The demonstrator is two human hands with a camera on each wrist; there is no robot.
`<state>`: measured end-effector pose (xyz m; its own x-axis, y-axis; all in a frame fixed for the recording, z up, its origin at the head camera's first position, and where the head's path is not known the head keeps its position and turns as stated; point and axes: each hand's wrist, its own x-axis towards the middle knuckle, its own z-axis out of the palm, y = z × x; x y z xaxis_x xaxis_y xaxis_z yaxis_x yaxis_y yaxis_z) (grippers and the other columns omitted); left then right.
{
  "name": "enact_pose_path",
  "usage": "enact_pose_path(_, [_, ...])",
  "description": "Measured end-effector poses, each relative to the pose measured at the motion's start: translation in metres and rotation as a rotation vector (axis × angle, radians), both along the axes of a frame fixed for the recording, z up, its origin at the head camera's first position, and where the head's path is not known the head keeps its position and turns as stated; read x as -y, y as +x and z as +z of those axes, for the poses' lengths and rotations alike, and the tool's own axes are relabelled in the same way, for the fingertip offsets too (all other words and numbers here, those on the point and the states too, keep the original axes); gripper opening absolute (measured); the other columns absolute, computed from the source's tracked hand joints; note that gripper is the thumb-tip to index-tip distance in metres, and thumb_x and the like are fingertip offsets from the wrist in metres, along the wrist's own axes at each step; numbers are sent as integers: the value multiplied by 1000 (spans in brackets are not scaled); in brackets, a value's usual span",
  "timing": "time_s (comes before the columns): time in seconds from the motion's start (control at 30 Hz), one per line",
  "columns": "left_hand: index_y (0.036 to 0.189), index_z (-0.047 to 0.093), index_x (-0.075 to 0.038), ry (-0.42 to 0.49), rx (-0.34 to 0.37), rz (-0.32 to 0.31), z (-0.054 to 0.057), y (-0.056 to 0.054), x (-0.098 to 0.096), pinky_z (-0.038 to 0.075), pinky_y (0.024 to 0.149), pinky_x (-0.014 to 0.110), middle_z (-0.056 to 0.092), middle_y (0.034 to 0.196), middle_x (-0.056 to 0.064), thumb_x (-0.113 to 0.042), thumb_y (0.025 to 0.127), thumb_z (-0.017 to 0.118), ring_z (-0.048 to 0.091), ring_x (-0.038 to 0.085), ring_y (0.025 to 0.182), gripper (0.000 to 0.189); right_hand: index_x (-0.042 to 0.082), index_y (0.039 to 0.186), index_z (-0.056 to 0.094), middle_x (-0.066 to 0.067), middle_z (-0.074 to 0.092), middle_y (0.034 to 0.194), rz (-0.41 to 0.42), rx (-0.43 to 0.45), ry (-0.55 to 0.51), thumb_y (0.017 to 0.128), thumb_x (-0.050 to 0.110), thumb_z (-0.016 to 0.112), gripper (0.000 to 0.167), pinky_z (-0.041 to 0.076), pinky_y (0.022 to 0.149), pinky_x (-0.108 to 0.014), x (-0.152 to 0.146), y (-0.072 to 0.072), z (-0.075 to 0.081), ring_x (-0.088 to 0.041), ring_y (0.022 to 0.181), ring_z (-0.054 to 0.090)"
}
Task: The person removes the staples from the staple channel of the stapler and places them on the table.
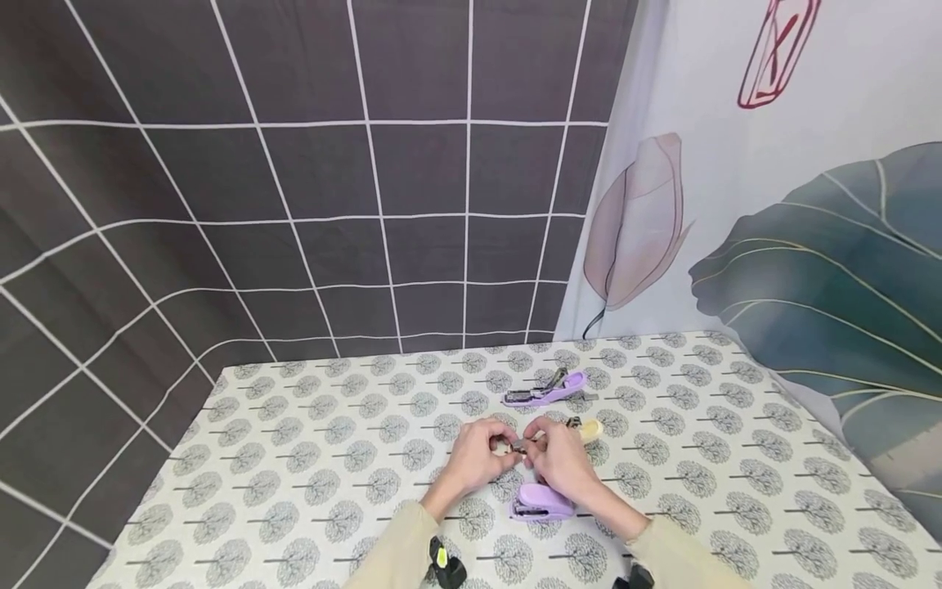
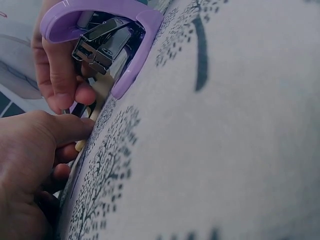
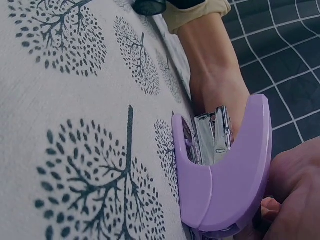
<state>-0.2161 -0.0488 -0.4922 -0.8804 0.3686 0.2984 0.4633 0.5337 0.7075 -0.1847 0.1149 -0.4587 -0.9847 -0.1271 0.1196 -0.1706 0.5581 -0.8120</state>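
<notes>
A cream-yellow stapler (image 1: 591, 430) lies opened out on the cloth, its middle hidden behind the right hand. My left hand (image 1: 477, 456) grips its front end; a pale yellow tip (image 2: 80, 145) shows between thumb and fingers in the left wrist view. Just above that, my right hand (image 1: 561, 458) pinches a small grey metal strip (image 1: 519, 446), its fingertips close to the left thumb. Nearer me, a purple stapler (image 1: 543, 502) stands beside the right hand, its metal parts (image 2: 102, 47) visible in the left wrist view.
Farther back, a second purple stapler (image 1: 545, 389) lies with its top swung open. A tree-patterned cloth (image 1: 294, 458) covers the table. Behind it hang a dark grid curtain (image 1: 419, 172) and a light curtain with leaf prints (image 1: 736, 180).
</notes>
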Motion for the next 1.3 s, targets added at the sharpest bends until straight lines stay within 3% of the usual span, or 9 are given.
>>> enact_pose_path(0.37, [90, 74, -12, 5, 7, 3, 1, 0, 0, 42, 64, 22, 66, 84, -7, -10, 73, 87, 49, 5, 69, 22, -2, 96, 63, -3, 62, 62, -9, 12, -21, 89, -10, 63, 11, 42, 39, -24, -5, -2, 3, -16, 44, 54])
enact_pose_path(0.67, [92, 74, -13, 7, 16, 9, 0, -1, -1, 42, 65, 22, 64, 84, -10, -11, 74, 87, 49, 6, 70, 22, -1, 100, 62, -4, 62, 62, -3, 30, -65, 91, -8, 62, 11, 37, 36, -22, -11, 0, 12, -22, 42, 54])
enact_pose_path(1.0, [91, 74, -12, 12, 44, 15, 0, 0, -1, 41, 62, 21, 63, 82, -9, -10, 74, 86, 46, 4, 67, 21, 1, 101, 62, -8, 64, 66, -4, 39, -101, 93, -7, 60, 12, 42, 36, -25, -23, 6, 27, -26, 43, 55])
enact_pose_path(1.3, [90, 74, -13, 16, 48, 11, -1, 1, -1, 41, 62, 21, 62, 81, -12, -11, 74, 86, 45, 3, 67, 20, 3, 106, 61, -9, 65, 69, -13, 42, -101, 95, -4, 60, 13, 43, 36, -27, -38, 8, 39, -20, 42, 51])
